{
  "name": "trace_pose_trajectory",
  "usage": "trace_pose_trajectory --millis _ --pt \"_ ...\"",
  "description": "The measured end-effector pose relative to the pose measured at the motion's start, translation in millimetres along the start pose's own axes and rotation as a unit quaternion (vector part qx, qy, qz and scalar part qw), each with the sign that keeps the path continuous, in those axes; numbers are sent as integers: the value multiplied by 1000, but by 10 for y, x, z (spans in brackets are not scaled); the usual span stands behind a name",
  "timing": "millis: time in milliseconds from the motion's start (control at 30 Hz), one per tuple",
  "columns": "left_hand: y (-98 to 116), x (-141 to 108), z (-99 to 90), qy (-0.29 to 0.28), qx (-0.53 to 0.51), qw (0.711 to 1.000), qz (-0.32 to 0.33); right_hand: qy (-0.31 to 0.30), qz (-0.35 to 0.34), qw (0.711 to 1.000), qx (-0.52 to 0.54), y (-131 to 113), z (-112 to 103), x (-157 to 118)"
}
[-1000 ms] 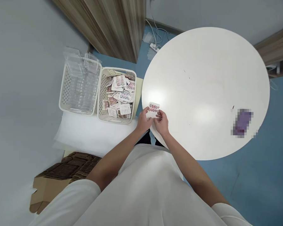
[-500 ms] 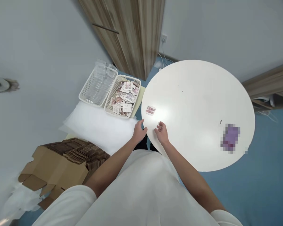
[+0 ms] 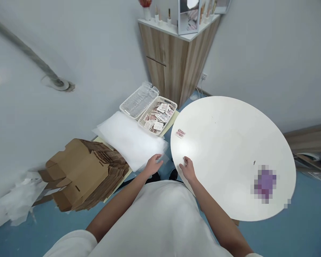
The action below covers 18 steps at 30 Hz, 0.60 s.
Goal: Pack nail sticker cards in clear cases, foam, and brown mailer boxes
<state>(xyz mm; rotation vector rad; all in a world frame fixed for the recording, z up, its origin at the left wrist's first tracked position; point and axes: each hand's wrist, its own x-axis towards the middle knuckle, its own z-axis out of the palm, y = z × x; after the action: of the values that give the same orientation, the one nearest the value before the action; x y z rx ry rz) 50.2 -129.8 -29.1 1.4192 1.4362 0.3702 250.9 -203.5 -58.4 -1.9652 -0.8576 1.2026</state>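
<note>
My left hand (image 3: 153,165) is over the edge of a stack of white translucent sheets (image 3: 128,137), thumb and fingers apart and nothing held. Whether it touches the sheets I cannot tell. My right hand (image 3: 188,169) is at the near left rim of a round white table (image 3: 230,150), its fingers loosely bent and spread, also holding nothing. Just beyond it on the table lies a small card with two rows of reddish oval pieces (image 3: 180,133), which look like press-on nails. Similar cards (image 3: 162,115) fill a white basket (image 3: 142,122) behind the sheets.
Beside that basket stands another (image 3: 122,107) with clear plastic boxes (image 3: 140,98). Flattened brown cardboard boxes (image 3: 81,171) are piled at left. A blurred purple item (image 3: 266,182) lies on the table's right. A wooden cabinet (image 3: 171,67) fills the corner.
The view has tilted up, showing the cabinet top. My left hand has moved away from the table rim toward the sheets. My right hand stays by the rim, and the card remains on the table.
</note>
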Motion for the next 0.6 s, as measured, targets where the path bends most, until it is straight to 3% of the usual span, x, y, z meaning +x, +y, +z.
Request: trace_pose_trajectory --millis 133,233,433,600 --pt "-144 -80 -270 15 -6 1000 -9 9 -28 998 -55 -102 122 10" --pt "-261 -125 -525 36 -25 999 2 -10 -67 995 -76 -254 351 41" --pt "-432 -100 -1021 75 -80 993 32 -128 -91 986 -47 -627 926 70" --pt "-403 23 -1295 68 -112 989 63 -208 -100 968 -103 -871 1127 70"
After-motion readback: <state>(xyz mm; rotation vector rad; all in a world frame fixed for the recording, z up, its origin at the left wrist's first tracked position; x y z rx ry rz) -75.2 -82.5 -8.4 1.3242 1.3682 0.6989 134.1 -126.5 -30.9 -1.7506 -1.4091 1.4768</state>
